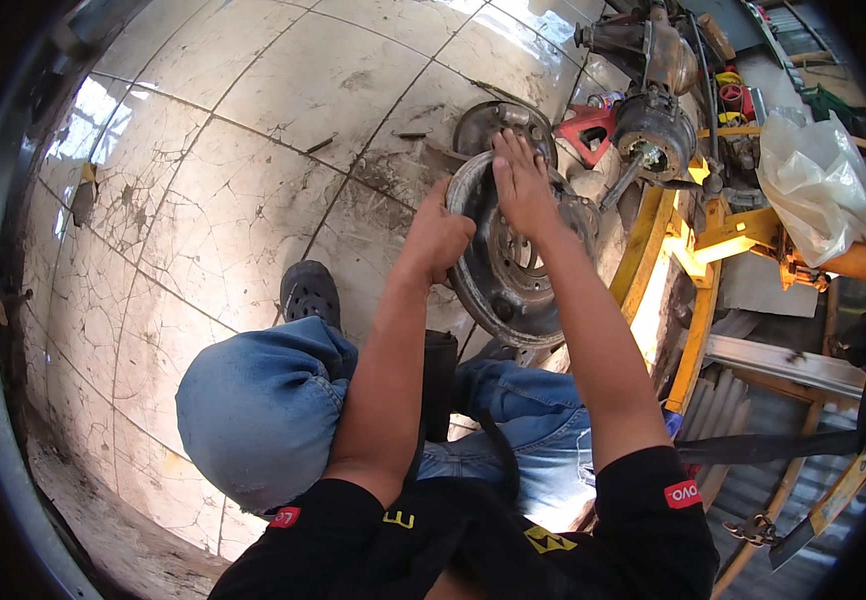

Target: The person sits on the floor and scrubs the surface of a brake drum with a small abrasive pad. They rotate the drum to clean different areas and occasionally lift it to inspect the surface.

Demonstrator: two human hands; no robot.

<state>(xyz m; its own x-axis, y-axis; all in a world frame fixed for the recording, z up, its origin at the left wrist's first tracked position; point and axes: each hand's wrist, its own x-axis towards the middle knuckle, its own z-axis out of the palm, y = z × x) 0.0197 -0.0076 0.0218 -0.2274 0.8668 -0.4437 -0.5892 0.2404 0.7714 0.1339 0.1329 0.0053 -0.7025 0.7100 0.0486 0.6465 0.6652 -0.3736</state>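
A dark, worn steel wheel rim [478, 290] stands tilted in front of me, between my bent knees, its holed centre disc partly covered by my right forearm. My left hand [440, 232] is closed round its upper left edge, thumb on the lip and fingers partly hidden. On the top of the rim lies my right hand [525, 185], its fingers stretched out flat and pointing away from me. Just beyond the rim is another round dark metal part [478, 125], partly hidden by my right fingers.
A greasy axle assembly [653, 125] stands at the far right beside a red metal stand [588, 130]. Yellow metal beams [643, 250] and a clear plastic bag [818, 190] lie to the right. Cracked pale tiles [253, 190] cover the floor at left, with small dark scraps [320, 145] on them.
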